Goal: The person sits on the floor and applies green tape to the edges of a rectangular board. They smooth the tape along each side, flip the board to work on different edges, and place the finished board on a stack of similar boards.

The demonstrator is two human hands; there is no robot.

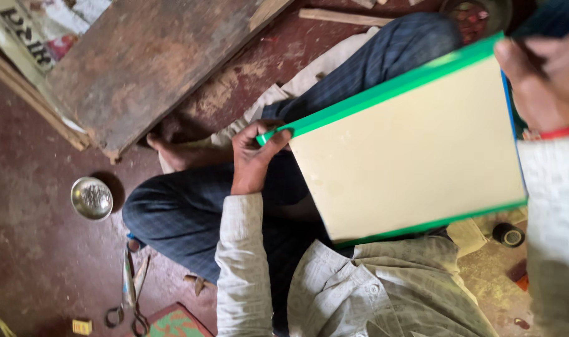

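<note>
Cream board with green edging (409, 150) is held tilted above the lap of the seated person; left hand (253, 159) pinches its left corner, thumb on the face and fingers curled behind. Right hand (543, 75) grips the far right corner at the blue edge, partly blurred, fingers closed over the rim. On the red floor (29, 187) to the left: small metal bowl (92, 198), scissors (130, 293) nearer, worn wooden plank (147, 56) farther.

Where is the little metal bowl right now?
In the head view the metal bowl sits on the reddish floor at the left, just beyond the person's bent knee, with the scissors lying below it.
</note>
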